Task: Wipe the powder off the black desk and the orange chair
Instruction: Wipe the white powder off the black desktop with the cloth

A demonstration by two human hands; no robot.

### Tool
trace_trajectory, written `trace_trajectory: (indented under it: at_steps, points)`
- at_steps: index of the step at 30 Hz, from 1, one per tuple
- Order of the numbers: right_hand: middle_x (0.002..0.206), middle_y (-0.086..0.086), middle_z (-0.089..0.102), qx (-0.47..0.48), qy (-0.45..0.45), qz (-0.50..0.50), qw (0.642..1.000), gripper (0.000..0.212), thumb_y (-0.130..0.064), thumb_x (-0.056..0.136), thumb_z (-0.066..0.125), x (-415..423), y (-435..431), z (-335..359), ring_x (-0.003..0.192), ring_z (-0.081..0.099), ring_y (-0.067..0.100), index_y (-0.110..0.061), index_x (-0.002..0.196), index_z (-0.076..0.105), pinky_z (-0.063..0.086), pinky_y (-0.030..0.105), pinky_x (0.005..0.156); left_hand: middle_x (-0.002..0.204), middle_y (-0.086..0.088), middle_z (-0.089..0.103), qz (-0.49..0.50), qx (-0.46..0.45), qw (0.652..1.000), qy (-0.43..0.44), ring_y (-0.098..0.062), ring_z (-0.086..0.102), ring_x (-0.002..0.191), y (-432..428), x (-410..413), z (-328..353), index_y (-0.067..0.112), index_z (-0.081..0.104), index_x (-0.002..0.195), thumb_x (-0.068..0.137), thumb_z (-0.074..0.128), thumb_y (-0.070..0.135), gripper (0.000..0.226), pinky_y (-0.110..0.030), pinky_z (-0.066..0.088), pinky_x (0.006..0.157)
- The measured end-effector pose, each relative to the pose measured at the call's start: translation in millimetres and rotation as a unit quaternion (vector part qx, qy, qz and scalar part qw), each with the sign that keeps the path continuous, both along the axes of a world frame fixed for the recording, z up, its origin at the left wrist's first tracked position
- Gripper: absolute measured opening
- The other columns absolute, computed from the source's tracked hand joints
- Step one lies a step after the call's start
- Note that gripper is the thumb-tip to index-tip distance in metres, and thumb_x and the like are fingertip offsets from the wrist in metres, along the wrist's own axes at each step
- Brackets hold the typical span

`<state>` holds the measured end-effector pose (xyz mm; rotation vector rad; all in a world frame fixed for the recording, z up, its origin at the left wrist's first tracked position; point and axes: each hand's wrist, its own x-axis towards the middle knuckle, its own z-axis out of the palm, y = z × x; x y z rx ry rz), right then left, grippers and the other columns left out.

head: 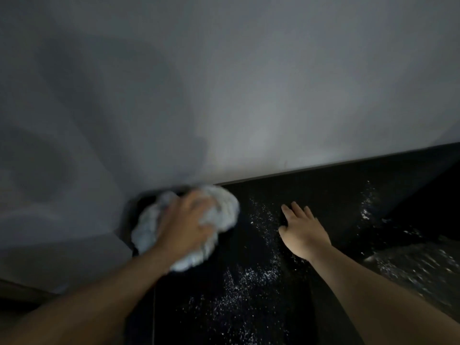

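Head view: a left hand [185, 220] grips a crumpled pale-blue cloth [224, 207] at the ten o'clock corner of the glossy black desk [323, 192]. The right hand [302, 232] lies flat, fingers spread, with scattered white powder [249, 277] toward six o'clock. The cloth looks light and limp, best bunched from above.

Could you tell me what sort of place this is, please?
Probably a dim indoor room, perhaps a home or office corner: a black desk dusted with white powder stands against a plain grey wall; the left hand holds a cloth.
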<state>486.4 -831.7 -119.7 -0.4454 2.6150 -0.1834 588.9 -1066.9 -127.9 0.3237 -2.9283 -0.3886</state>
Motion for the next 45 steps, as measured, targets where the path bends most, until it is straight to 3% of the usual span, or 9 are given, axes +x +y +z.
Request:
trace_trajectory:
  at_steps: [3, 10, 17, 24, 32, 37, 39, 42, 45]
  points:
    - [0.160, 0.001, -0.007, 0.008, -0.005, 0.008, 1.000, 0.060, -0.035, 0.101, 0.030, -2, 1, -1, 0.147, -0.006, 0.027, -0.026, 0.152, 0.002, 0.008, 0.042, 0.119, 0.152, 0.002, 0.021, 0.186, 0.043, 0.979, -0.075, -0.032, 0.031, 0.133, -18, -28, 5, 0.039, 0.033, 0.141, 0.087, 0.052, 0.044, 0.057, -0.044, 0.034, 0.107]
    - [0.160, 0.001, -0.006, 0.000, -0.054, 0.020, 0.998, 0.062, -0.037, 0.100, 0.033, -11, 3, 3, 0.147, -0.006, 0.028, -0.024, 0.153, 0.003, 0.008, 0.045, 0.120, 0.126, 0.012, 0.047, -0.169, 0.044, 0.984, 0.024, -0.018, 0.041, 0.114, 82, -3, 13, 0.036, 0.058, 0.116, 0.079, 0.052, 0.035, 0.038, -0.043, 0.048, 0.088]
    - [0.160, -0.002, -0.006, -0.022, -0.052, 0.007, 0.998, 0.060, -0.029, 0.100, 0.032, -11, 5, 2, 0.147, -0.007, 0.025, -0.028, 0.152, 0.003, 0.007, 0.042, 0.120, 0.148, 0.006, 0.024, 0.056, -0.043, 0.990, -0.119, -0.032, 0.030, 0.129, 14, -67, 8, 0.041, 0.036, 0.136, 0.084, 0.050, 0.044, 0.054, -0.044, 0.033, 0.102]
    - [0.160, -0.003, -0.004, -0.048, -0.077, -0.003, 0.996, 0.063, -0.016, 0.097, 0.035, -16, 8, 7, 0.147, -0.009, 0.023, -0.027, 0.152, 0.007, 0.004, 0.041, 0.120, 0.134, 0.009, 0.040, -0.197, 0.014, 0.968, -0.156, -0.022, 0.042, 0.123, 50, -67, 23, 0.048, 0.048, 0.124, 0.078, 0.054, 0.041, 0.047, -0.044, 0.036, 0.101]
    - [0.160, -0.005, -0.004, -0.067, -0.077, -0.011, 0.995, 0.067, -0.007, 0.095, 0.035, -15, 9, 8, 0.147, -0.009, 0.020, -0.028, 0.152, 0.007, 0.003, 0.040, 0.119, 0.151, 0.004, 0.021, -0.039, -0.047, 0.978, -0.199, -0.035, 0.023, 0.137, 71, -116, 17, 0.045, 0.034, 0.136, 0.087, 0.041, 0.046, 0.050, -0.048, 0.026, 0.108]
    - [0.160, -0.001, 0.005, -0.093, -0.065, -0.007, 0.994, 0.062, -0.009, 0.096, 0.034, -17, 11, 0, 0.147, -0.004, 0.021, -0.021, 0.153, 0.011, 0.004, 0.041, 0.120, 0.133, -0.002, 0.046, -0.299, 0.189, 0.861, -0.366, -0.022, 0.040, 0.120, 88, -83, 17, 0.030, 0.049, 0.128, 0.074, 0.049, 0.038, 0.054, -0.042, 0.032, 0.099]
    - [0.158, 0.006, 0.017, -0.129, -0.083, -0.038, 0.987, 0.058, -0.009, 0.097, 0.034, -18, 14, 4, 0.144, 0.019, 0.024, -0.017, 0.151, 0.016, 0.020, 0.039, 0.116, 0.121, 0.006, 0.055, -0.223, 0.144, 0.917, -0.299, -0.012, 0.051, 0.108, 83, -88, 31, 0.040, 0.061, 0.105, 0.079, 0.060, 0.026, 0.030, -0.034, 0.041, 0.094]
    - [0.142, 0.016, 0.045, -0.217, -0.068, -0.107, 0.968, 0.056, -0.006, 0.095, 0.035, -17, 29, 13, 0.085, 0.054, 0.010, -0.022, 0.148, 0.026, 0.044, 0.023, 0.072, 0.121, 0.008, 0.054, -0.173, 0.211, 0.954, -0.128, -0.017, 0.051, 0.118, 76, -103, 49, 0.042, 0.060, 0.111, 0.080, 0.063, 0.032, 0.033, -0.031, 0.039, 0.099]
    - [0.152, 0.008, 0.033, -0.179, 0.021, -0.139, 0.974, 0.054, -0.006, 0.097, 0.033, -10, 49, 16, 0.130, 0.043, 0.022, -0.021, 0.149, 0.027, 0.038, 0.034, 0.102, 0.155, 0.006, 0.018, -0.083, 0.054, 0.982, -0.160, -0.034, 0.019, 0.140, 83, -118, 32, 0.043, 0.032, 0.141, 0.087, 0.053, 0.042, 0.057, -0.049, 0.020, 0.112]
